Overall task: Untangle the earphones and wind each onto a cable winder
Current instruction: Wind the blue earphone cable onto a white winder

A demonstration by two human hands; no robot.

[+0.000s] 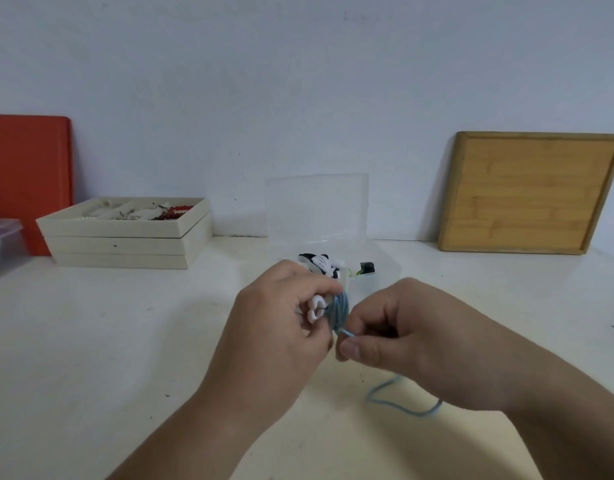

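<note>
Left hand (281, 320) clamped white winder (316, 308); right hand (395, 337) pinched blue earphone cable (347, 334). Light, limp, kink-prone; best gripped near coil.

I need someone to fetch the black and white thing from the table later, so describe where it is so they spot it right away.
Start at the clear plastic box with its raised lid, standing mid-table against the white wall between the stacked cream jewellery trays and the leaning bamboo board. The black and white cartoon-style piece sits in the box's left end. Nothing else there is black and white.
</note>
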